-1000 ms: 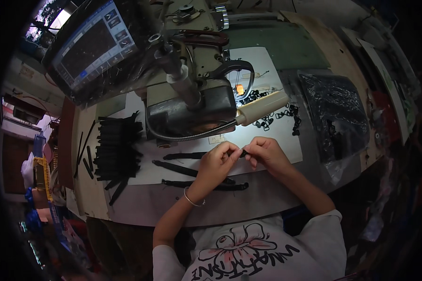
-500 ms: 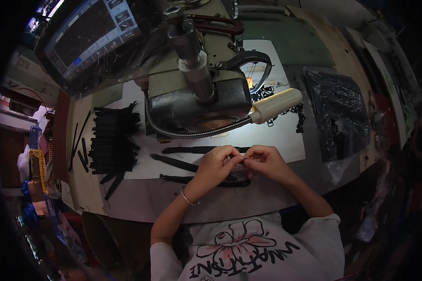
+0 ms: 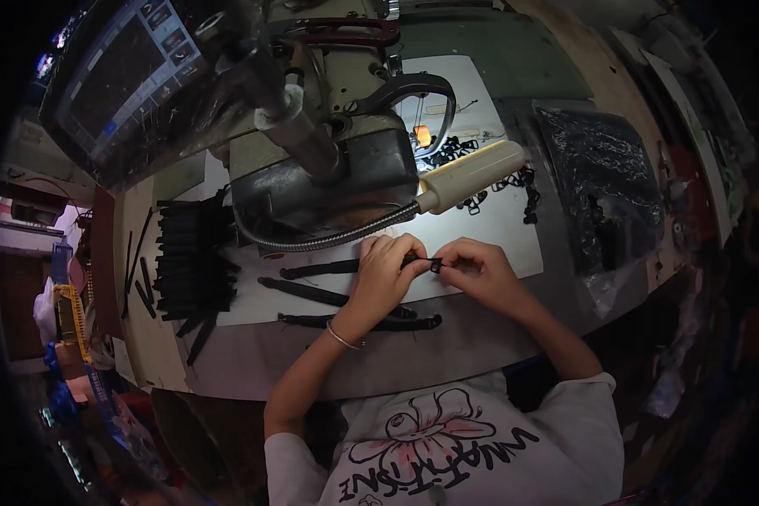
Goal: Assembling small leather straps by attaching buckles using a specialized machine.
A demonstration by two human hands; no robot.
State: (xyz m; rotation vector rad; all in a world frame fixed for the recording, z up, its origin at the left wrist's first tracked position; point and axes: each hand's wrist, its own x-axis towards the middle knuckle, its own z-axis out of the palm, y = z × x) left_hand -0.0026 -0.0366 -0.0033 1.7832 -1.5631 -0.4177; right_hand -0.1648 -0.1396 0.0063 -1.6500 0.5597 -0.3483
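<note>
My left hand (image 3: 386,274) is closed round the end of a black fabric strap (image 3: 320,269), whose long tail runs out to the left over the white sheet. At the strap's right end sits a small black buckle (image 3: 436,265), which the fingertips of my right hand (image 3: 479,271) pinch. Whether the strap passes through the buckle is too small to tell. Just below the hands lie two more black straps, a slanted strap (image 3: 308,291) partly under my left hand and a nearer strap (image 3: 430,322) along the sheet's front edge.
A sewing machine head (image 3: 325,202) stands beyond my hands, with a lit cream lamp (image 3: 476,175) on a flexible neck. Loose black buckles (image 3: 460,152) lie behind it. Bundled straps (image 3: 196,261) are at left, a plastic bag (image 3: 599,185) at right, a screen (image 3: 114,76) at upper left.
My hands have drawn slightly apart, and the small black buckle now shows between them at the strap's end. The whole view has shifted a little, moving the machine leftward in the picture.
</note>
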